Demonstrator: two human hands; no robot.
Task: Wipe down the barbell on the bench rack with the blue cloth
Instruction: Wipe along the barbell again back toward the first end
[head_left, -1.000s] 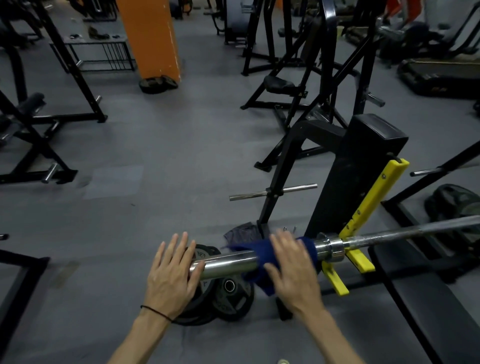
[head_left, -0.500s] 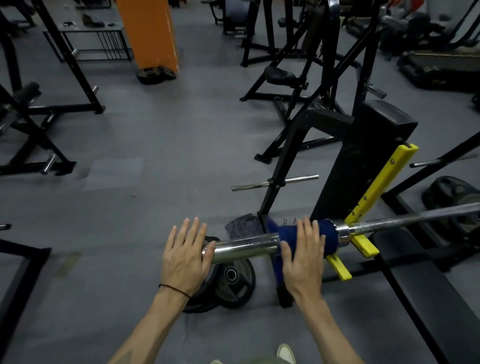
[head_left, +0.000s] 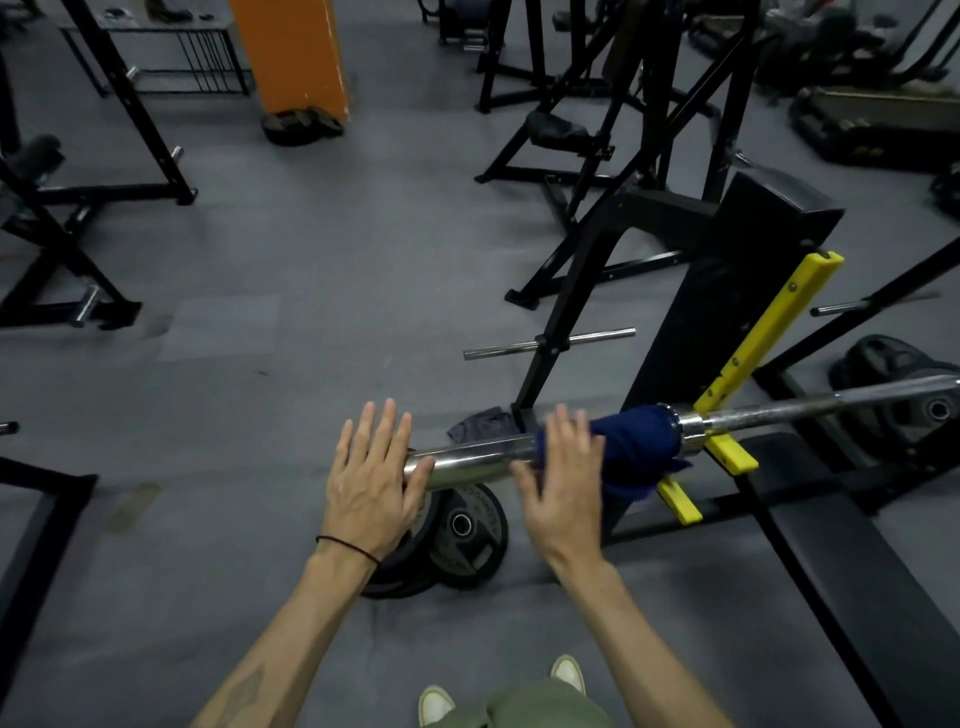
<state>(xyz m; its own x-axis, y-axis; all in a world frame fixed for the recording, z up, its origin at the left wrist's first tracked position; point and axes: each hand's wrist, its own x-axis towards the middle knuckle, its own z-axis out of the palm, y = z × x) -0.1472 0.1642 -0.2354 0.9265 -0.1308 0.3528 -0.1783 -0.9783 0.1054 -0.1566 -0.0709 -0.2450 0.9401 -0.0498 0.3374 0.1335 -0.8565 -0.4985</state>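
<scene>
A chrome barbell (head_left: 478, 460) lies across the yellow hooks (head_left: 727, 452) of the bench rack, its sleeve end pointing left toward me. The blue cloth (head_left: 636, 441) is draped over the sleeve just left of the collar. My right hand (head_left: 563, 480) lies flat with straight fingers on the cloth's left part and the sleeve. My left hand (head_left: 371, 478) is flat against the sleeve's free end, its fingers straight and spread, the thumb touching the chrome.
Black weight plates (head_left: 457, 530) lean on the floor under the sleeve end. The black bench pad (head_left: 857, 587) runs to the lower right. A rack upright with a plate peg (head_left: 550, 343) stands behind the bar. A grey rag (head_left: 483, 423) lies on the floor. Other machines ring the floor.
My right hand has slid the blue cloth rightward along the sleeve until it reaches the collar. My left hand has stayed at the sleeve end. The view has shifted right.
</scene>
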